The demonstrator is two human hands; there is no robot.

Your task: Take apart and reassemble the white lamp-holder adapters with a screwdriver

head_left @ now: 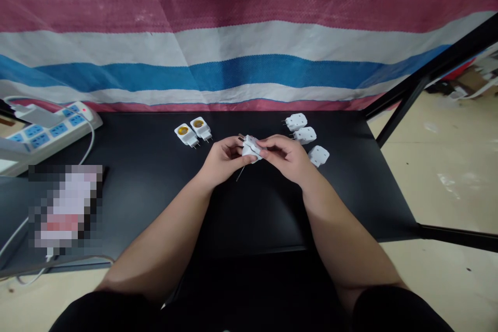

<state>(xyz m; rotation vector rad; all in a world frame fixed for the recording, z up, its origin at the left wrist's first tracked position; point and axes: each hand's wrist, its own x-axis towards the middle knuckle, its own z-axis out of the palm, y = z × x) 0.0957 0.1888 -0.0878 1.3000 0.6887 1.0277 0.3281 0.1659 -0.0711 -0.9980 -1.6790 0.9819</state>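
At the far left, a power strip point(56, 132) is seen on the dark surface point(151, 192), with a blurred-out, cabled object point(64, 207) laid nearer the front. Next along, two opened plugs point(182, 131) point(199, 124) are set side by side, yellowish rounds facing up. And now the middle, where the action is: a white plug point(251, 152) is held just above the surface, pinched from one side by the left hand point(221, 162), fingers curled in narrow, a thin rod point(240, 174) jutting below; whether it is attached cannot be told. From the other side the plug is gripped by the right hand point(287, 158), fingers drawn close on its casing. A two-handed fitting or prising step seems to be in hand; a steady left hold and careful right-finger pressure along the casing are called for. Farther right, three white plugs point(296, 122) point(304, 135) point(319, 155) are left lying, slotted faces up.
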